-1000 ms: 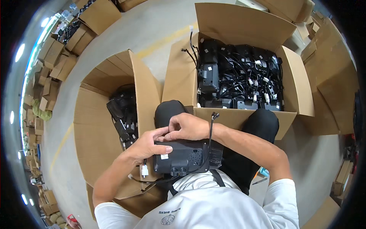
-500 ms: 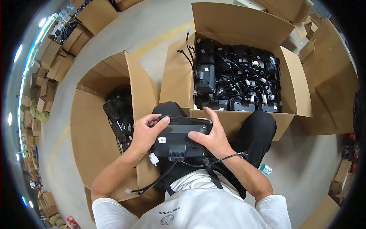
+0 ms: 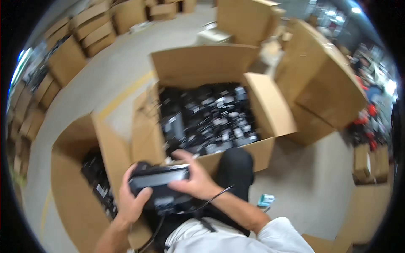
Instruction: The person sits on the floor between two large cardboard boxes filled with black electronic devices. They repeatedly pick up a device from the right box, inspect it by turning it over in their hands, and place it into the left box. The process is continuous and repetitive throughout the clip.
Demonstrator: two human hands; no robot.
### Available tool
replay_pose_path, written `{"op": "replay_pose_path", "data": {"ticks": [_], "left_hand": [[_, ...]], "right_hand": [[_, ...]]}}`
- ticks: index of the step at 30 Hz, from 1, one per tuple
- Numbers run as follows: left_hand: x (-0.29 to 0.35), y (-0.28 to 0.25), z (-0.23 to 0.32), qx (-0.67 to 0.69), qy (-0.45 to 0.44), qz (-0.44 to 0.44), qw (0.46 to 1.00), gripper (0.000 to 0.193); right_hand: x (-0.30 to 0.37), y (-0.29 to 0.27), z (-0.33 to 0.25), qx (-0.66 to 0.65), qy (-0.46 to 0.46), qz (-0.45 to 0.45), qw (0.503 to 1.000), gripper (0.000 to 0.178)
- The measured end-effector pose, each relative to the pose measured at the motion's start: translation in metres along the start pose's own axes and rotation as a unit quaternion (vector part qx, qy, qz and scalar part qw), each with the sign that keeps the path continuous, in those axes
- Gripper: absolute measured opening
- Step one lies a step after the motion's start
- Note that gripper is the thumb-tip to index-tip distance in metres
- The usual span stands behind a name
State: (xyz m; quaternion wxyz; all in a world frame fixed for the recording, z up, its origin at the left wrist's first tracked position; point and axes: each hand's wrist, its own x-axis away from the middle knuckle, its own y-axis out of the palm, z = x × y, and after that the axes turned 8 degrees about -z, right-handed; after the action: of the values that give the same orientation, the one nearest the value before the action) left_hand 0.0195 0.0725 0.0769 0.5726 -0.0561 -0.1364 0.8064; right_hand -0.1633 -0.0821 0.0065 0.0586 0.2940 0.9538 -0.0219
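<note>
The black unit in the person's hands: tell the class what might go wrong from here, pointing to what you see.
1. Snagging: a thin cable from the black unit crosses the right forearm in this view, so it might catch or tug.
2. Dropping: the left hand and right hand hold the unit by its two ends, so a loosened grip could perhaps let it fall.

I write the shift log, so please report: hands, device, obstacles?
Left hand, right hand: both hold device. Cable crosses right forearm. Open box ahead.
</note>
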Motion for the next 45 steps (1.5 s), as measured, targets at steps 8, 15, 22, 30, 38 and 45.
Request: {"op": "replay_pose_path", "data": {"ticks": [8, 15, 22, 30, 38, 45], "left_hand": [[-0.017, 0.029, -0.010, 0.095, -0.005, 0.115, 0.989, 0.068], [-0.013, 0.014, -0.002, 0.144, -0.032, -0.012, 0.989, 0.059], [-0.005, 0.005, 0.005, 0.136, -0.003, -0.001, 0.991, 0.058], [-0.011, 0.006, -0.012, 0.181, -0.018, -0.012, 0.983, 0.067], [-0.021, 0.008, -0.024, 0.253, -0.065, -0.050, 0.964, 0.075], [-0.026, 0.009, -0.020, 0.185, -0.033, -0.075, 0.979, 0.081]], "right_hand": [[0.023, 0.035, -0.008, -0.163, 0.038, 0.128, 0.977, 0.080], [0.015, 0.009, -0.017, -0.070, 0.018, 0.072, 0.995, 0.065], [0.013, 0.022, -0.023, -0.130, 0.002, 0.069, 0.989, 0.059], [0.010, 0.016, -0.020, -0.108, 0.015, 0.051, 0.993, 0.059], [0.012, 0.014, -0.017, -0.097, 0.031, 0.075, 0.992, 0.060], [0.017, -0.008, -0.009, -0.063, -0.011, 0.017, 0.998, 0.068]]}}
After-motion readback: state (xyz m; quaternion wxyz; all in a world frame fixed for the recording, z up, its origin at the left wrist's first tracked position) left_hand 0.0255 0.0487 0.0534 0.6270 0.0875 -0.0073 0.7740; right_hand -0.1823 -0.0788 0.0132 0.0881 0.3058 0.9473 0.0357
